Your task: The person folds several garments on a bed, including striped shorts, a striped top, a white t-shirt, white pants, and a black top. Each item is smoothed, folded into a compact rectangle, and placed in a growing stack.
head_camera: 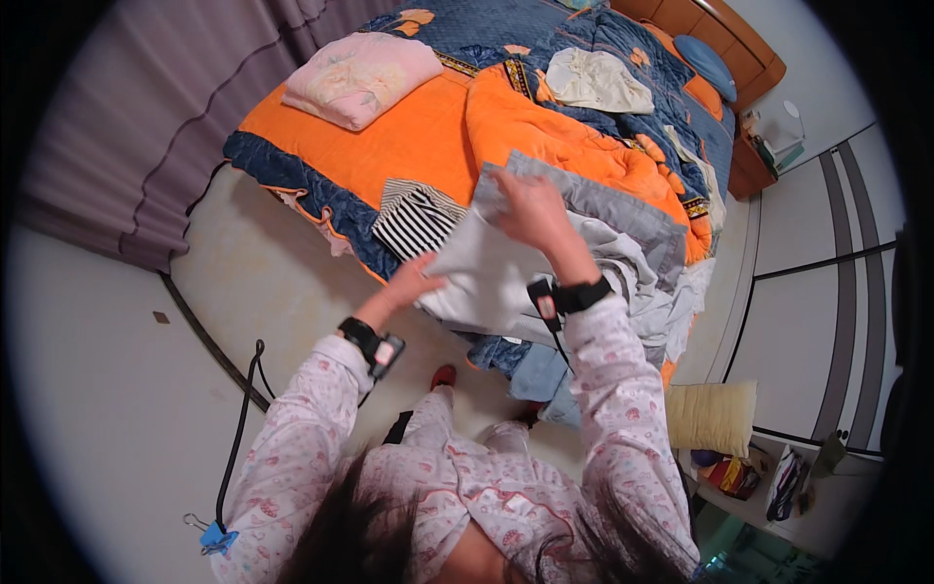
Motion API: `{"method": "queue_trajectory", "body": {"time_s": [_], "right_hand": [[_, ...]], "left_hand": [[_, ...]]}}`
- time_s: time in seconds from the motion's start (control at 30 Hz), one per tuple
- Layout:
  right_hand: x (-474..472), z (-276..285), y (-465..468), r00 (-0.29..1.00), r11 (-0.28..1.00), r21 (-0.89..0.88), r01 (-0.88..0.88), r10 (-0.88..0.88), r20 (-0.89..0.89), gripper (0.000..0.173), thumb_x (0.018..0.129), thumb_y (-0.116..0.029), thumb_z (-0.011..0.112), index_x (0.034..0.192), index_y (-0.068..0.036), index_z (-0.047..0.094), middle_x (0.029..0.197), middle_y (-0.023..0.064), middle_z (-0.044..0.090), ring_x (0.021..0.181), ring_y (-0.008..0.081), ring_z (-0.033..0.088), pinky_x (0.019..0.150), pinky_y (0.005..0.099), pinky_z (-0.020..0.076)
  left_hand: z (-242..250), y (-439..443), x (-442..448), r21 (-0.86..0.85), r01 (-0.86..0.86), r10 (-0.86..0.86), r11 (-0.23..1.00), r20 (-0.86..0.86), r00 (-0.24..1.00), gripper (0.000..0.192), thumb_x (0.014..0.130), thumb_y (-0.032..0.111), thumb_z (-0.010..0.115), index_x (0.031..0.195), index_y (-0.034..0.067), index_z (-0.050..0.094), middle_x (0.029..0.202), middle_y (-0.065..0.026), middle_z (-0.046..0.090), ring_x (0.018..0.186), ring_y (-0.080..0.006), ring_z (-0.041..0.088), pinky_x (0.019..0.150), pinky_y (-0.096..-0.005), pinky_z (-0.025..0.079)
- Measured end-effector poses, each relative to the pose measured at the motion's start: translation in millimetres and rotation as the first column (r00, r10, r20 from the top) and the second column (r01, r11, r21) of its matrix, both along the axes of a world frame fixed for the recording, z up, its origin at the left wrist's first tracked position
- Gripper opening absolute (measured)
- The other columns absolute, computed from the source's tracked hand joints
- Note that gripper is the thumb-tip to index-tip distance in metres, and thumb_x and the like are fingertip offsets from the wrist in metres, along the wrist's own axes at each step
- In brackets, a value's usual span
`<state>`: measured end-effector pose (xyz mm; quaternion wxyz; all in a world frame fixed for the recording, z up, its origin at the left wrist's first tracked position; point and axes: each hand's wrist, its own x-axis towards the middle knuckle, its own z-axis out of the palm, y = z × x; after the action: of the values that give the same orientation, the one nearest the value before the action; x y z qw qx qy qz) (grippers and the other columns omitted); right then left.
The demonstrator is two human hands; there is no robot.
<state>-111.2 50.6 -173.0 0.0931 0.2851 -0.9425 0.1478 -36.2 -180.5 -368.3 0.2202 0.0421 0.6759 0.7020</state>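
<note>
A light grey cloth with a darker grey border (489, 270) spreads over the near end of the bed, its right part rumpled. My left hand (408, 285) is at the cloth's near left corner, with the cloth's tip between thumb and fingers. Over the far left corner is my right hand (529, 208), fingers bent and blurred; whether they grip the fabric is hidden. Just left of the cloth lies a black-and-white striped garment (419, 219). Both wrists wear black straps with small devices.
An orange and blue quilt (350, 157) covers the bed, bearing a folded pink quilt (361, 77) and a cream garment (598, 80). Blue denim (540, 376) hangs off the near edge. A yellow cushion (711, 416) is at right, below sliding wardrobe doors (784, 336). A purple curtain (175, 131) hangs at left.
</note>
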Motion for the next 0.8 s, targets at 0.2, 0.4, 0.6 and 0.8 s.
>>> {"method": "queue_trajectory", "body": {"time_s": [0.2,0.4,0.6,0.8], "right_hand": [[-17,-18,5,0.992,0.981,-0.161,0.105,-0.093,0.084,0.059,0.066,-0.015,0.068,0.119,-0.005,0.045,0.105,0.0178,0.057,0.099,0.0336,0.054,0.082,0.0390,0.0441],[60,-148,80,0.819,0.957,-0.089,0.275,-0.185,0.543,0.061,0.066,-0.020,0.071,0.119,-0.003,0.046,0.109,0.0167,0.058,0.098,0.0309,0.057,0.083,0.0370,0.0463],[147,-232,135,0.482,0.902,0.041,0.429,-0.267,0.835,0.056,0.067,-0.022,0.070,0.116,-0.003,0.051,0.110,0.0176,0.058,0.101,0.0319,0.056,0.085,0.0377,0.0452],[172,-271,194,0.492,0.768,0.035,0.639,-0.443,0.749,0.053,0.066,-0.020,0.070,0.114,-0.005,0.053,0.118,0.0165,0.052,0.101,0.0293,0.055,0.085,0.0364,0.0455]], "left_hand": [[-64,-139,-88,-0.727,-0.342,0.369,0.596,-0.130,0.920,0.068,0.068,0.018,0.071,0.126,0.001,0.039,0.110,-0.0146,0.056,0.093,-0.0217,0.059,0.079,-0.0317,0.048],[-88,-131,-72,-0.731,-0.272,0.363,0.626,-0.035,0.931,0.072,0.063,0.022,0.073,0.124,0.004,0.041,0.113,-0.0221,0.054,0.102,-0.0326,0.055,0.085,-0.0370,0.045],[-101,-24,-55,-0.844,-0.031,-0.204,0.535,-0.164,0.965,0.076,0.064,0.021,0.073,0.130,0.011,0.037,0.143,-0.0194,0.017,0.129,-0.0378,0.022,0.097,-0.0461,0.035],[-140,19,-71,-0.878,0.447,-0.580,0.173,0.277,0.766,0.091,0.063,0.033,0.074,0.136,0.008,0.026,0.145,-0.0143,0.018,0.129,-0.0405,0.021,0.103,-0.0456,0.028]]}}
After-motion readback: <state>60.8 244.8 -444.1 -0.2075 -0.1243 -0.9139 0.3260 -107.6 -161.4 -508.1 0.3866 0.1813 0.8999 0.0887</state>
